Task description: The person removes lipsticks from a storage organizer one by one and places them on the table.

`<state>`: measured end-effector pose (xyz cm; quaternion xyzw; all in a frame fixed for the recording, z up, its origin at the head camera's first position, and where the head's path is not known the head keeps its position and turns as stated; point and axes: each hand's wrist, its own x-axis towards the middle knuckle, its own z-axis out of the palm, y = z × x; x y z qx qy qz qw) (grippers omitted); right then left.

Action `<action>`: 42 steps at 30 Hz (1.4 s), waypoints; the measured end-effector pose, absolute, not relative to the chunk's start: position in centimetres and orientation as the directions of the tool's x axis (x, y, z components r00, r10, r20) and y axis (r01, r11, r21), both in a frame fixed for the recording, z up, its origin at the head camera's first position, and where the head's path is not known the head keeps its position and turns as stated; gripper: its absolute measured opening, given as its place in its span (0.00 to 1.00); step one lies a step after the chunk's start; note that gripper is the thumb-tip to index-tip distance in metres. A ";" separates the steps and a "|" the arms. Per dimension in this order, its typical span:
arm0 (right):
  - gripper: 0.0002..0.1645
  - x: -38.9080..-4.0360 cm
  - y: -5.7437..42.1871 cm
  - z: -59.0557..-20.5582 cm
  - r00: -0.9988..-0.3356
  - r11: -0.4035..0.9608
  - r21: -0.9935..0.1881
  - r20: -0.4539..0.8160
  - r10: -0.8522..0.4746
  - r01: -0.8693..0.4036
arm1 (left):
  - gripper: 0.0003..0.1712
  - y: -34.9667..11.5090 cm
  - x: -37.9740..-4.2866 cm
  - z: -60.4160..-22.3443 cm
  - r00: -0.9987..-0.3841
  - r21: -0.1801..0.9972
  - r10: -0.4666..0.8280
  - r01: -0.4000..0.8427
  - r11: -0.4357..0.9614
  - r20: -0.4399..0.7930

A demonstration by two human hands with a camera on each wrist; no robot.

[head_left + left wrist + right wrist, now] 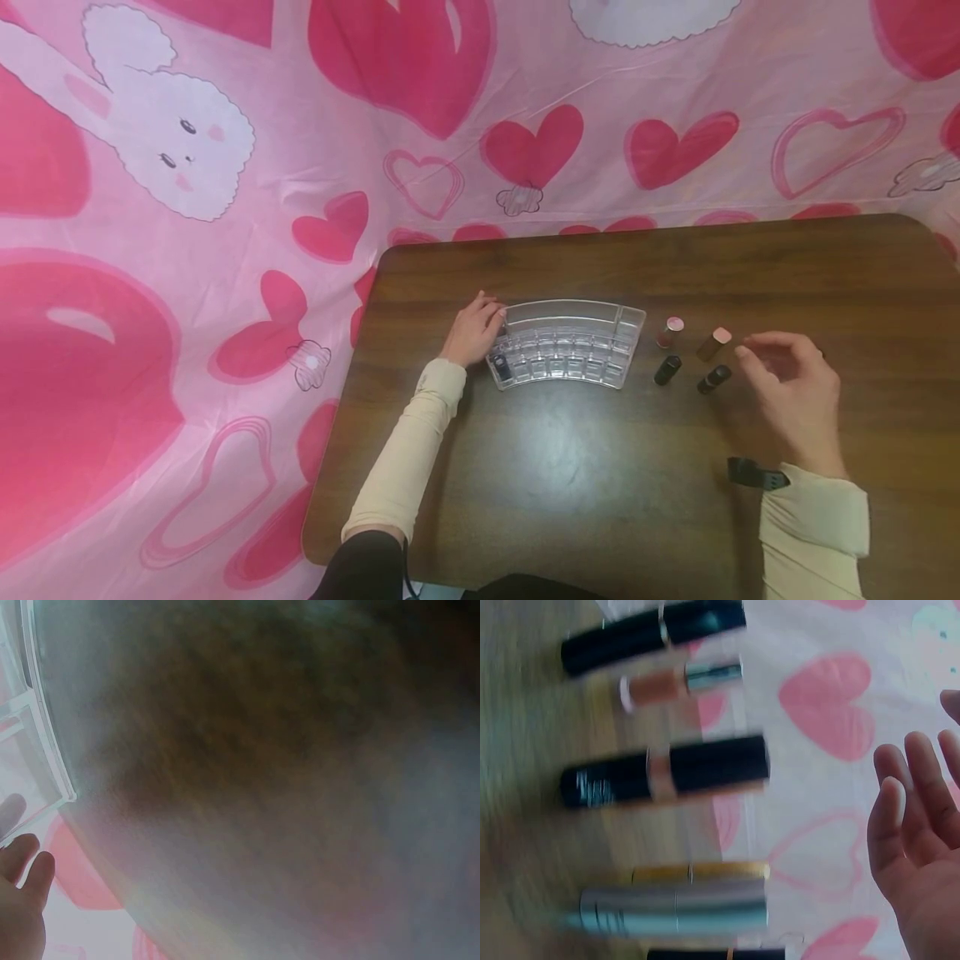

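Observation:
A clear plastic organizer [562, 342] with small compartments stands on the table, its left end beside my left hand [477, 330]. The fingers of that hand rest along the organizer's left edge; in the left wrist view, part of the hand [22, 900] shows at the organizer's corner [56, 769]. One dark lipstick [501, 364] stands in the front-left compartment. My right hand [802, 392] hovers just right of several upright cosmetic tubes, fingers loosely bent and holding nothing. Among them are a pink-topped tube [670, 332], a brownish lipstick [714, 343] and two black lipsticks [667, 370].
The brown wooden table [570, 492] meets a pink heart-patterned cloth [525, 83] at its back and left. A black strap [757, 473] sticks out at my right wrist. The right wrist view also has a silver tube [675, 907] and a thin gold one [705, 871].

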<state>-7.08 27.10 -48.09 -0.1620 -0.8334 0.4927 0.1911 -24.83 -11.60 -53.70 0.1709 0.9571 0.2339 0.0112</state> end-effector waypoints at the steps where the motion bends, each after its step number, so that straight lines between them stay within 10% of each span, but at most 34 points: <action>1: 0.17 -7.2 26.8 -48.1 -0.878 0.461 -0.885 0.170 0.447 0.064 | 0.27 -11.6 -24.8 -53.7 -0.942 0.452 0.332 0.321 0.833 0.056; 26: 0.16 -10.8 15.8 -49.6 -0.911 0.456 -0.798 0.405 -0.078 -0.394 | 0.27 -11.6 -24.8 -53.8 -0.942 0.441 0.331 0.320 0.839 0.054; 42: 0.16 -12.2 12.3 -50.2 -0.902 0.411 -0.804 0.366 -0.229 -0.431 | 0.26 -11.6 -24.9 -53.8 -0.938 0.436 0.338 0.334 0.836 0.070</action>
